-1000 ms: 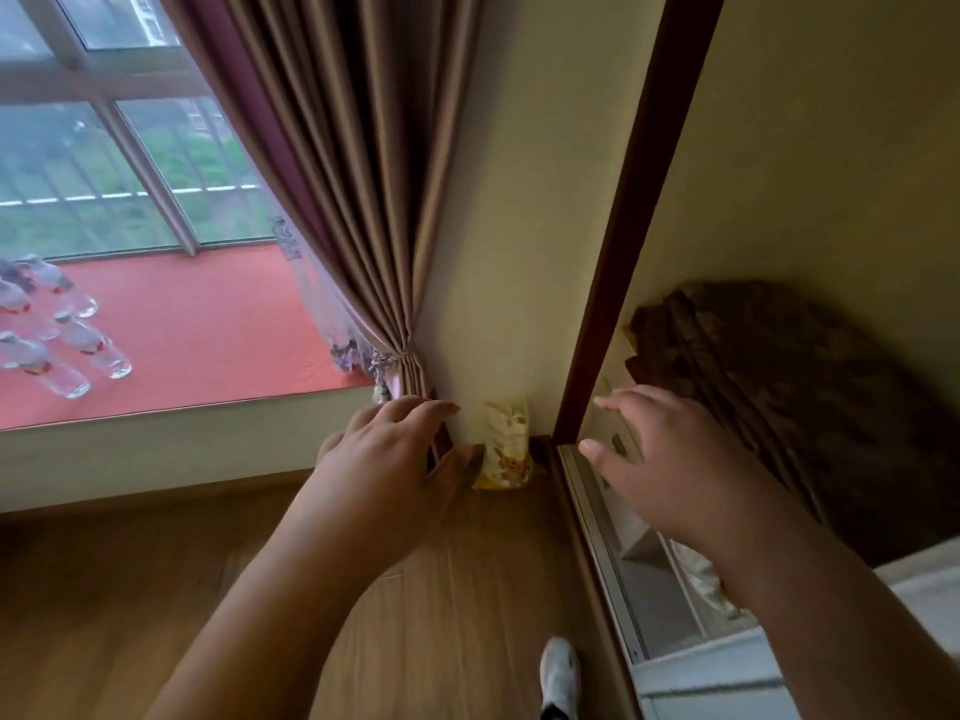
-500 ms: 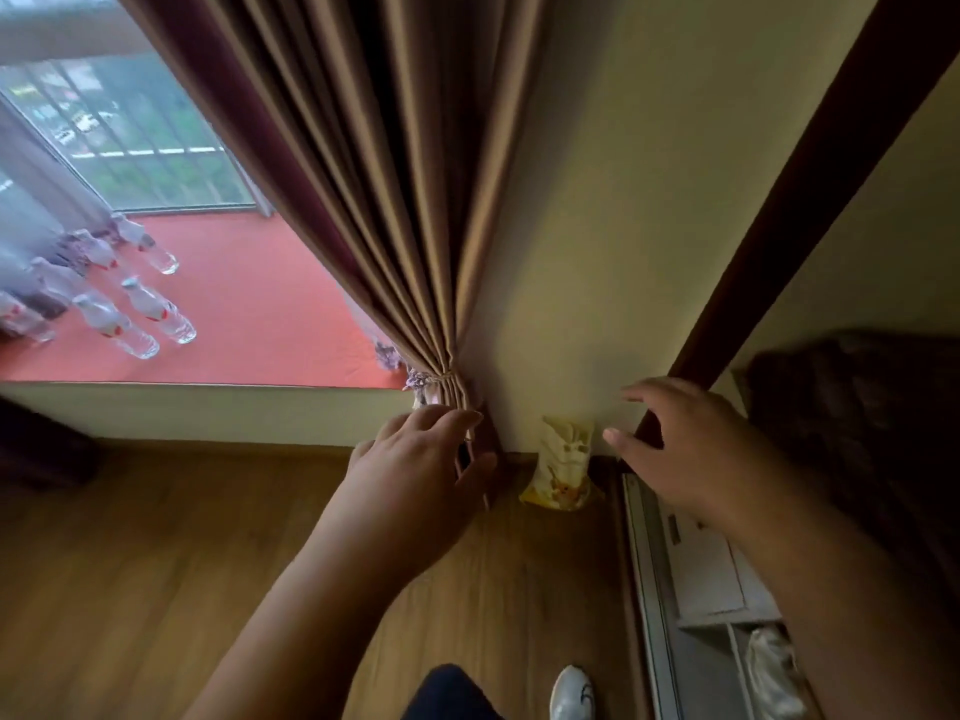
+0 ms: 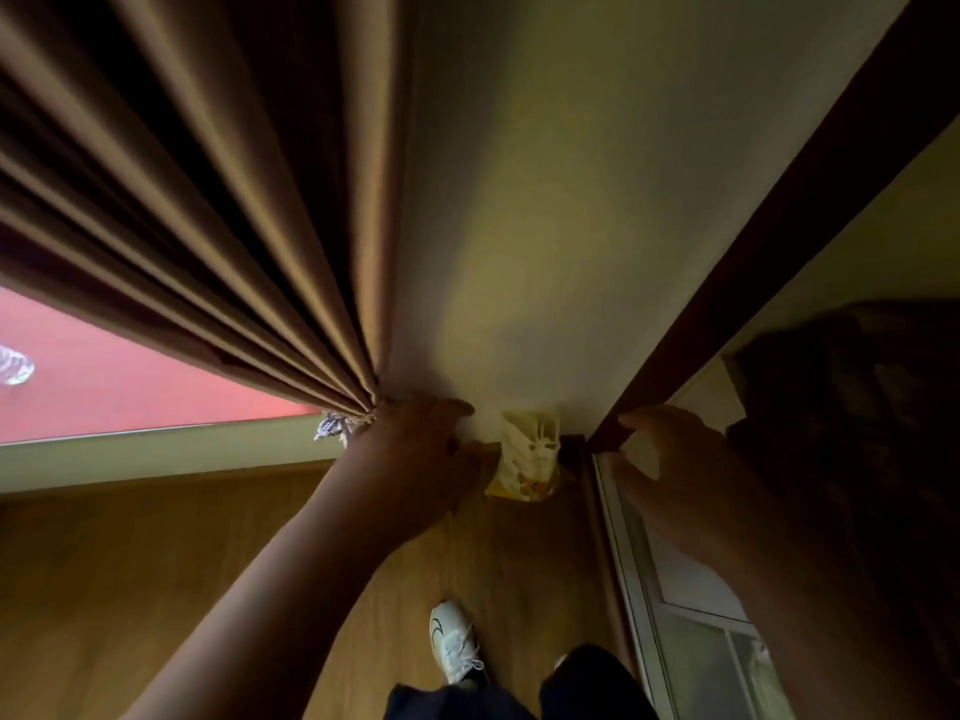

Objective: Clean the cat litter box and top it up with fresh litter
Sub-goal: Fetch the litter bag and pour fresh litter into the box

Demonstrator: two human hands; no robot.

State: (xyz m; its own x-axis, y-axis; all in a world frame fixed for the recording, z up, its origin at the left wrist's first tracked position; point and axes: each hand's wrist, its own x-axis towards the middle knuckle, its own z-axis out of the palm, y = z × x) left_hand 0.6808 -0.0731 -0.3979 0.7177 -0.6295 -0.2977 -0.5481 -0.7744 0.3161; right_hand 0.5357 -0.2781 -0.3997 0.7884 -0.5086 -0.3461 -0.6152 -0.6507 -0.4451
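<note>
Head view, left hand [image 3: 415,449] and dim right hand [image 3: 670,449] fingers spread, flanking yellow bag [image 3: 527,454], print unreadable.

Both hands beside yellow bag [image 3: 527,454]

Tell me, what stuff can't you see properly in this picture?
- Litter box: nowhere in the head view, so its state is unknown.
- Yellow bag: print too small and dim to read; left hand covers the floor beside it.
- Right hand: dark and blurred, so its fingers are unclear.
- Bottle: cut off by the left edge.
- Curtain: hides most of the window.
</note>
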